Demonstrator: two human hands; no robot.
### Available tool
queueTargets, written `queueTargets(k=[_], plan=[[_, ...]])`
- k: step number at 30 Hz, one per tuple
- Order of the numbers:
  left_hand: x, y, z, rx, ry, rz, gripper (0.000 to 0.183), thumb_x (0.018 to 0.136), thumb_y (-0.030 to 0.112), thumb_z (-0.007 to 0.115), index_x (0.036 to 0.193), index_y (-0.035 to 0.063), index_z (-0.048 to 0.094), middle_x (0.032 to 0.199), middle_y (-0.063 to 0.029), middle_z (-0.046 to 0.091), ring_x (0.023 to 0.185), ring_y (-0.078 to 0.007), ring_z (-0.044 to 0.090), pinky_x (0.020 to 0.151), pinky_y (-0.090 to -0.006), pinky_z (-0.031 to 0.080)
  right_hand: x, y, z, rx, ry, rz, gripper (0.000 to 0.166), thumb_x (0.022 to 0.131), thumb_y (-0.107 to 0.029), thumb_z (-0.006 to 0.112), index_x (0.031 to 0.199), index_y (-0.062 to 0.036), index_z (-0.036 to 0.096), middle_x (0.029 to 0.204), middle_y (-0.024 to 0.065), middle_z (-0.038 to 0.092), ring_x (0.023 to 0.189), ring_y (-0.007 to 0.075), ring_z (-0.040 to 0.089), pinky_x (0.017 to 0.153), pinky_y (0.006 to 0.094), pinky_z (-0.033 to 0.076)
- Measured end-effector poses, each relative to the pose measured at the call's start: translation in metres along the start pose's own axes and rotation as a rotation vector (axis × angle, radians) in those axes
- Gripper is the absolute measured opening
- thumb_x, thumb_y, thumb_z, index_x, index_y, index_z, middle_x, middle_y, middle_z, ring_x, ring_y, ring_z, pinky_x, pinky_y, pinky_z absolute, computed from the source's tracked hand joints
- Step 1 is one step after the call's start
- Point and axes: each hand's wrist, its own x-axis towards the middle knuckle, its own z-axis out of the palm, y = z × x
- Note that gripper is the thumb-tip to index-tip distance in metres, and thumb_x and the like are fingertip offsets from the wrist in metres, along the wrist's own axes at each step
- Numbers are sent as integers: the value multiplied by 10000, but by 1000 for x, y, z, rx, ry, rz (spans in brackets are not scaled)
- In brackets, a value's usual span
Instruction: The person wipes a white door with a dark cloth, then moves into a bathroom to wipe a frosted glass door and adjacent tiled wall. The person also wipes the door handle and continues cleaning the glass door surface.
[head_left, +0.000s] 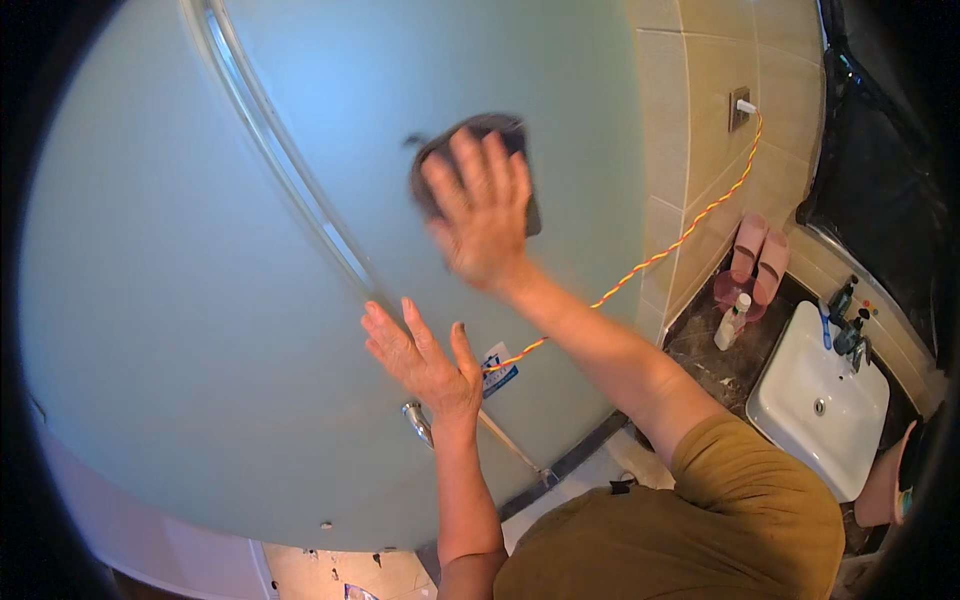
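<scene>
My right hand (484, 214) lies flat with spread fingers over a dark cloth (534, 214), holding it against a frosted glass shower panel (187, 315). Hand and cloth are slightly blurred. Lower and to the left, my left hand (427, 367) is held up with its fingers apart and nothing in it. Its fingertips are near the lower end of a clear vertical edge strip (289, 172) on the glass; whether they touch it I cannot tell. Just below that hand is a curved chrome door handle (418, 424).
A twisted red-and-yellow cord (690, 231) runs from a wall socket (739, 109) behind my right forearm to a printed sticker (498, 371) on the glass. At right are a white washbasin (795, 405), a white bottle (733, 322), pink slippers (759, 255) and a pink bucket (885, 480).
</scene>
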Motion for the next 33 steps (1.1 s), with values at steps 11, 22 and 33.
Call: queueTargets(k=[11,22,33], plan=[[-35,-2,-23,-168,-127,-18,671,929,159,644,1502,-2,335,1588,-284,245,1465,-477,240,1177,-594,198,-100,-37,-9,-4,-168,-298,547,823,-342,696,1345,-257,557,1538,90,357,1404,374,282,1100,590,250],[-54,1,-44,-242,-102,-94,579,886,5,645,1430,-24,448,1536,-230,375,1447,-423,316,1175,-533,264,-24,-41,-5,263,145,78,554,746,-7,696,1249,-225,620,1204,57,481,1068,305,407,950,440,343],[-77,0,-51,-200,-147,-116,442,867,13,661,1297,-12,561,1345,-191,536,1276,-384,480,1051,-500,376,-96,-53,-66,563,24,423,393,743,103,513,1085,-64,612,1129,116,504,1047,307,471,975,402,405]])
